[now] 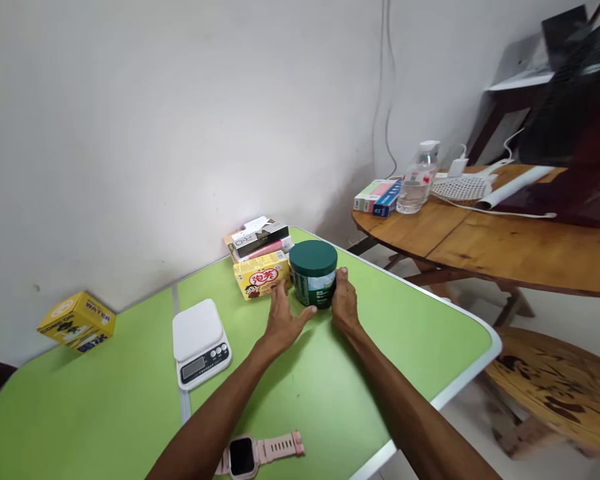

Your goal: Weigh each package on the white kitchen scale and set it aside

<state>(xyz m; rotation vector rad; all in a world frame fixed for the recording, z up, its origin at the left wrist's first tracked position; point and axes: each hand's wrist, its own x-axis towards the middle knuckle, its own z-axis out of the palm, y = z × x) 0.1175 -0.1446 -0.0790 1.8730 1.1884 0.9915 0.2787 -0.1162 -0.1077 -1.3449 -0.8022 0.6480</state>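
Note:
A dark green round jar (313, 272) with a green lid stands on the green table (420, 333). My left hand (283, 320) lies against the jar's left side with fingers spread. My right hand (345, 303) presses on the jar's right side. The jar stays on the table between both hands. A yellow box with red print (261, 278) sits just left of the jar, touching my left fingers. Behind it lies a stack of small boxes (257, 239).
A white kitchen scale (199, 341) sits left of my left arm. A pink smartwatch (260, 453) lies near the front edge. A yellow box (77, 322) leans at the far left. A wooden table (505, 240) to the right carries a water bottle (417, 179) and boxes.

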